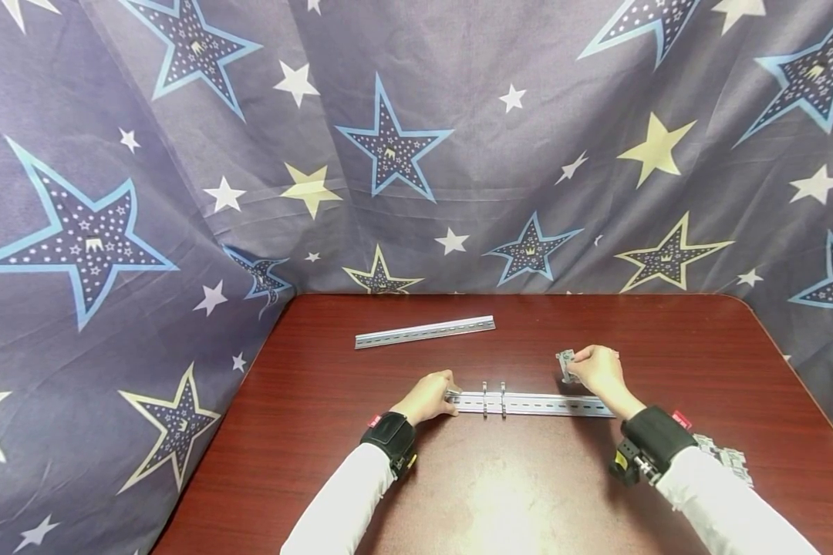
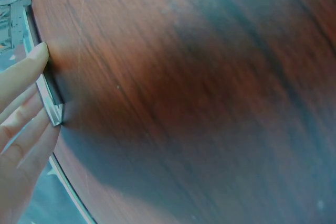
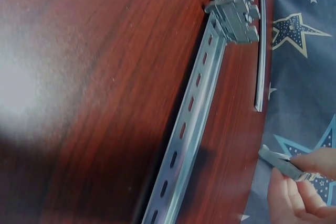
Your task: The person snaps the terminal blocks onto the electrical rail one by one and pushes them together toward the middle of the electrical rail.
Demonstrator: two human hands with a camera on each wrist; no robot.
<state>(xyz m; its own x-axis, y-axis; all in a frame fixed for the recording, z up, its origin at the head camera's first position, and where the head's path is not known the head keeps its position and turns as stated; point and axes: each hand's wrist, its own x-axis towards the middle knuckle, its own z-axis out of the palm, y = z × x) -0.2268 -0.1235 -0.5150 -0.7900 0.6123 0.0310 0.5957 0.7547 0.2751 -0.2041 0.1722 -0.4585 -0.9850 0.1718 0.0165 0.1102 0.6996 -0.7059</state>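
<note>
A slotted metal DIN rail [image 1: 551, 405] lies across the table. At its left end my left hand [image 1: 425, 398] grips it, thumb on the near edge and fingers on the far side, as the left wrist view also shows. Two grey rail clips stand upright on the rail, the right one [image 1: 503, 400] a little apart from the other [image 1: 485, 400]. Above and beyond the rail's right part, my right hand [image 1: 600, 371] pinches another grey clip [image 3: 283, 164] between thumb and fingers. That clip is apart from the rail.
A second slotted rail [image 1: 423, 333] lies slightly slanted farther back on the brown table [image 1: 305, 432]. More grey clips [image 1: 734, 462] lie at the right, partly hidden by the right forearm. A star-patterned curtain [image 1: 451, 193] hangs behind the table and along its left side.
</note>
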